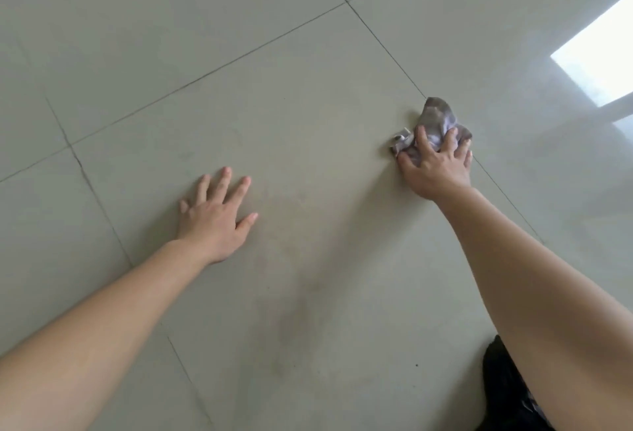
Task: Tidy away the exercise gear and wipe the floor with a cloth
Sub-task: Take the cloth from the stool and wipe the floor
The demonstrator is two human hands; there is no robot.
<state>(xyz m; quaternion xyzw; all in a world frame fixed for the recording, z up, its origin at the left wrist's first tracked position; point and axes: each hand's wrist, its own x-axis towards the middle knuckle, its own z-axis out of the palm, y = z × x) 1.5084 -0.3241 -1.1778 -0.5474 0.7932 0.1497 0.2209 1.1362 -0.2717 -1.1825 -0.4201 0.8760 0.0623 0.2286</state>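
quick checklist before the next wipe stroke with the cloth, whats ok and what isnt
1. Cloth under the right hand: ok, spread fingers press on it.
2. Cloth laid flat for full contact: not ok, it is bunched up.
3. Left hand braced on the floor: ok, it lies flat with fingers spread.
4. Tile between the hands free of objects: ok.
5. Darker patch between the arms: cannot tell whether it is dirt or shadow.
6. Exercise gear put away: cannot tell, none in view.
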